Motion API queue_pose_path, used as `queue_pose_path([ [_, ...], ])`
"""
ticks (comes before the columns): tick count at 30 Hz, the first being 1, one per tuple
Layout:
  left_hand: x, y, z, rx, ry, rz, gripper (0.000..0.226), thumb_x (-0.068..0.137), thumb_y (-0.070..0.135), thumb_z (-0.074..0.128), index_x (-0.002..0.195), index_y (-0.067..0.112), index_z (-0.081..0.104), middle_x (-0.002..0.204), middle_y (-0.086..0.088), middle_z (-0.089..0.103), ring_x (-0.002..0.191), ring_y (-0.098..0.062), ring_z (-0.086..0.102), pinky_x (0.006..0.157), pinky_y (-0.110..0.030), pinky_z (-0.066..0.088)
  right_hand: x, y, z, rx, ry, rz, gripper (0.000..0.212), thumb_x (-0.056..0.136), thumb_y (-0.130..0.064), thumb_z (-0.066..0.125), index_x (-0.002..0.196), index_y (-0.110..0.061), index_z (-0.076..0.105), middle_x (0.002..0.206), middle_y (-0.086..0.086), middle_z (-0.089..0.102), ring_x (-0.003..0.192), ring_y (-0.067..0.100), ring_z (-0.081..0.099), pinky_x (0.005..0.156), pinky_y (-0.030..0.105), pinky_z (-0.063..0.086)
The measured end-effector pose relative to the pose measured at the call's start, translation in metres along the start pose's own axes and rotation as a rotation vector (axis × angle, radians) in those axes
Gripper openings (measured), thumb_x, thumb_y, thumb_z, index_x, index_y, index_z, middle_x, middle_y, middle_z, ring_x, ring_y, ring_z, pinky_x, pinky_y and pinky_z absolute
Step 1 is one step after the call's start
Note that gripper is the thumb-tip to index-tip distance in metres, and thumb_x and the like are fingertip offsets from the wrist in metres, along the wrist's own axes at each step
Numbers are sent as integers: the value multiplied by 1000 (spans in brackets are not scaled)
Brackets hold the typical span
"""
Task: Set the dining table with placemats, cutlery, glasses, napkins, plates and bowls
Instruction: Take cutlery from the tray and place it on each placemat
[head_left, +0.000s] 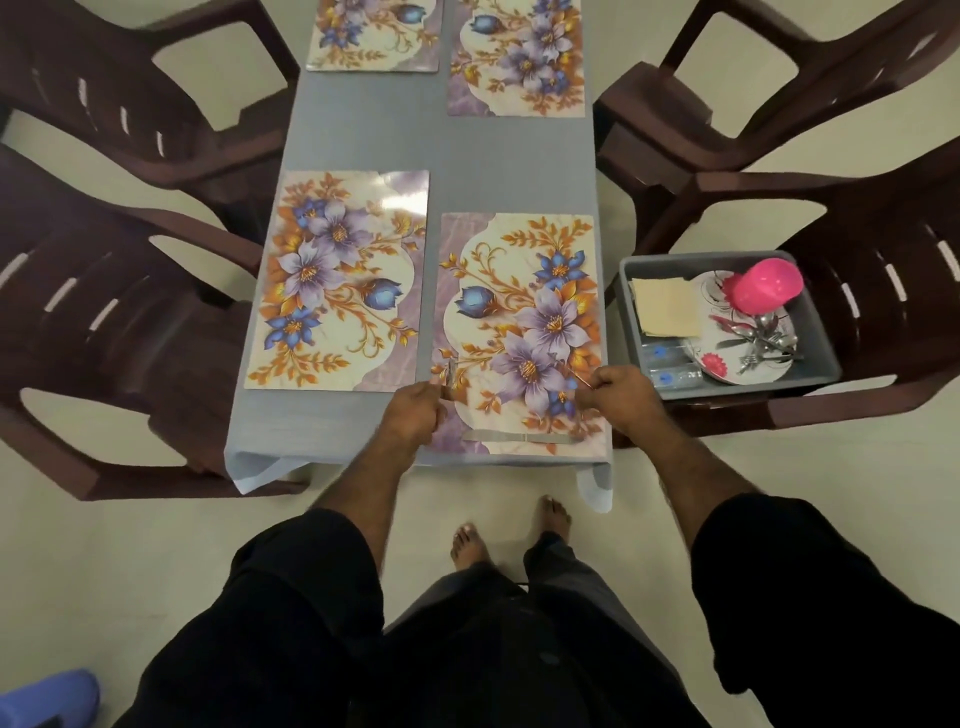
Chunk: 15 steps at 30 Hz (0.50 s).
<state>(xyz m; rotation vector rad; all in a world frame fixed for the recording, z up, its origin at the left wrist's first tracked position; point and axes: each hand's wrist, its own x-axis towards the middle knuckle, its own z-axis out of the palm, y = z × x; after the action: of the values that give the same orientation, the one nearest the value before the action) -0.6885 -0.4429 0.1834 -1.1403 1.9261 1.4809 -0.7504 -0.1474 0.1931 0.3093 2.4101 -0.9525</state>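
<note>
Several floral placemats lie on the grey table (363, 140). Over the near right placemat (519, 291), my left hand (410, 415) grips a fork (451, 375) with its tines pointing away from me. My right hand (615, 392) pinches a thin piece of cutlery (583, 379) above the mat's right side; which kind it is cannot be made out. A knife (519, 436) lies flat along the mat's near edge. The near left placemat (337, 280) is bare.
A grey bin (826, 338) sits on the right chair with folded napkins (665, 306), patterned plates (727, 364), pink bowls (766, 286), loose cutlery (766, 343) and glasses (670, 364). Two more placemats (514, 57) lie at the far end. Brown plastic chairs (104, 291) flank both sides.
</note>
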Motion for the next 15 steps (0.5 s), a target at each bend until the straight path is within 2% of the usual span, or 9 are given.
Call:
queue_pose_path([
  [2,-1,12,-2,-133,-39,31,34,110,32,56,99,11,80,79,-6,63,68,-17,50,58,-28,43,5,-10,-7,114,7,8,16,82,-25,85,80,-12,75,85,7,76,83,24,72,76,36,58],
  [5,-7,37,3,-365,-55,66,18,104,19,66,101,8,81,79,0,75,69,-14,66,60,-23,50,11,-25,-17,244,-26,-21,10,88,-22,80,85,-13,77,88,3,76,82,18,71,68,28,54],
  [7,-10,56,11,-380,-35,104,14,99,15,72,105,6,81,82,1,78,76,-14,68,67,-24,52,18,-32,-26,311,-59,-38,7,90,-22,80,85,-18,76,88,2,77,81,18,73,64,26,52],
  [9,-11,74,19,-286,-22,133,14,94,17,78,104,6,81,85,-1,76,81,-18,62,72,-30,48,27,-38,-35,385,-90,-37,7,90,-22,81,90,-16,77,89,3,78,79,18,74,65,27,55],
  [11,-12,89,26,-306,-21,131,7,92,14,81,96,8,81,84,-4,76,78,-19,61,67,-31,47,37,-40,-45,440,-111,-34,11,89,-21,82,94,-12,78,88,7,78,72,19,72,64,29,57],
  [13,-12,101,35,-391,-45,147,2,91,5,78,90,6,77,80,-9,75,73,-20,62,56,-28,46,44,-42,-54,486,-112,-26,13,89,-18,82,96,-9,79,83,9,75,57,16,60,53,28,48],
  [15,-16,112,45,-431,-86,172,9,92,-1,74,86,5,72,76,-13,72,68,-21,64,49,-24,43,50,-45,-62,557,-118,-22,14,89,-18,82,99,-9,79,77,9,68,53,14,47,47,25,38],
])
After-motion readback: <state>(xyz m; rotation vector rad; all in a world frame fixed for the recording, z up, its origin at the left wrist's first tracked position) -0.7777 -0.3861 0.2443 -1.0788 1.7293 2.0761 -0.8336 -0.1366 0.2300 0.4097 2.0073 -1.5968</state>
